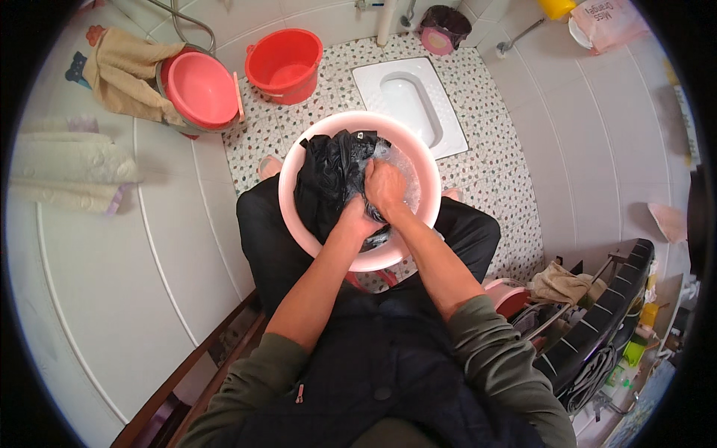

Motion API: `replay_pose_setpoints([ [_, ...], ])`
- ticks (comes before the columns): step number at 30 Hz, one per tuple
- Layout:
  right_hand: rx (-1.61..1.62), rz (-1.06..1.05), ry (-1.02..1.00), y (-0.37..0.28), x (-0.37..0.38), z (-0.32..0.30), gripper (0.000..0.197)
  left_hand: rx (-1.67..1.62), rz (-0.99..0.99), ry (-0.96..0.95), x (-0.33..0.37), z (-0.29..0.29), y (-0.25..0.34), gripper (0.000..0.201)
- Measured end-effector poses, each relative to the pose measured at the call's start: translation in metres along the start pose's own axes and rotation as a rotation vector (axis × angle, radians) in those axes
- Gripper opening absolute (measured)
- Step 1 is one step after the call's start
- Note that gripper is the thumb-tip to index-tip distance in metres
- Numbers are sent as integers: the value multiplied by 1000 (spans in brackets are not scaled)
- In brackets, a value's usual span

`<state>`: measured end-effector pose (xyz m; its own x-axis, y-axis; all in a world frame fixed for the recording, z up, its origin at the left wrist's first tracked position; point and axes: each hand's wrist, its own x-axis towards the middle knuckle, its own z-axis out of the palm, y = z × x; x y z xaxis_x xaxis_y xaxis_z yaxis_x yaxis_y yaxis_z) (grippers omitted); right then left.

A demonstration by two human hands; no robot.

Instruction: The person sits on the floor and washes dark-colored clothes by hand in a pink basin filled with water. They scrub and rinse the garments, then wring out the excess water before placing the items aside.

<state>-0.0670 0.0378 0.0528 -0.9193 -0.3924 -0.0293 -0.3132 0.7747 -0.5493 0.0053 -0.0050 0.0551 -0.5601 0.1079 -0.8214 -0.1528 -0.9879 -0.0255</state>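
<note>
A pink basin (293, 237) stands between my knees, with sudsy water (404, 166) along its right side. Wet black clothing (323, 175) is heaped over the basin's left and middle. My right hand (385, 184) is closed on a fold of this garment near the middle of the basin. Just below and to the left, my left hand (358, 217) also grips the cloth, its fingers partly hidden by the fabric and suds. The two hands are close together, with bunched cloth between them.
A red bucket (286, 67) and a squat toilet (408, 102) lie beyond the basin. Pink basins (202, 89) and a tan towel (134, 71) are at the far left. A bin (441, 33) stands at the back; a cluttered rack (597, 313) is at the right.
</note>
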Motion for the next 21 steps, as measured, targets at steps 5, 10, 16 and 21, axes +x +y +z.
replay_pose_setpoints([
  [5, 31, 58, -125, 19, 17, 1, 36, -123, -2, -68, 18, -14, -1, 52],
  [10, 206, -142, -203, 15, -6, -17, 21, -138, 4, -214, 19, -19, 1, 41],
  [16, 125, -313, -261, -35, -81, -59, 23, -96, 23, -312, 27, -39, 6, 34],
  [21, -43, -117, -38, -6, -31, -3, 26, -51, 35, -166, 26, -28, 0, 32],
])
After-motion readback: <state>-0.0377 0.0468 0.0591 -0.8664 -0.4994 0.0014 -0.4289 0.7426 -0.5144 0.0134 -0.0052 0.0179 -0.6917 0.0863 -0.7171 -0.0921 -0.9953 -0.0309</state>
